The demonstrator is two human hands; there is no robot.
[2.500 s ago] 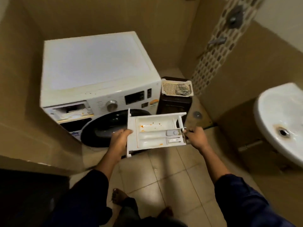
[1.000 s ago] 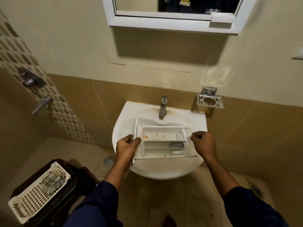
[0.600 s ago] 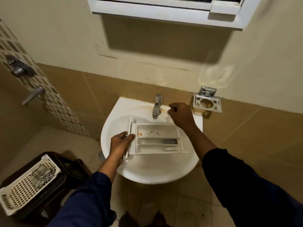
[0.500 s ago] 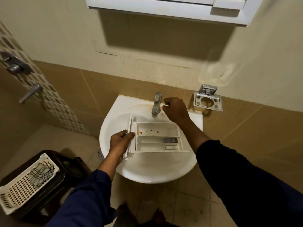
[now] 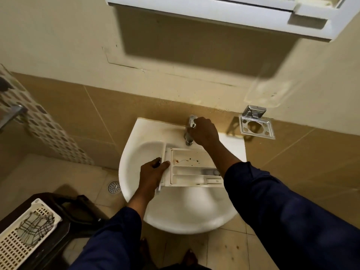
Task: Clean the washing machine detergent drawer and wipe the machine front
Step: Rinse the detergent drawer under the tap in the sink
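Item under inspection: the white plastic detergent drawer, which lies level over the bowl of the white ceramic wall basin, compartments up. Its far edge is just below the spout of the chrome pillar tap. Orange-brown residue spots the widest compartment.

Left hand: thumb on top and fingers curled under the drawer's front panel at its left end, carrying the drawer alone. Right hand: fingers closed round the head of the tap, with the forearm crossing above the drawer's right end. No running water can be made out.

Handling assessment: the drawer appears light and rigid, a thin-walled moulding with slender dividers. It is likely to turn slippery once wetted and soapy. The front panel offers the firmest hold. The small insert at the right end looks the most easily dislodged or cracked.

Clearances: the basin rim surrounds the drawer with room on the left and near sides. The tap and wall close off the far side. A chrome wall-mounted holder projects to the right of the tap, near the right wrist. A white perforated plastic basket sits on dark furniture at lower left, well apart from the basin. A slip would probably drop the drawer into the bowl, not onto the floor.
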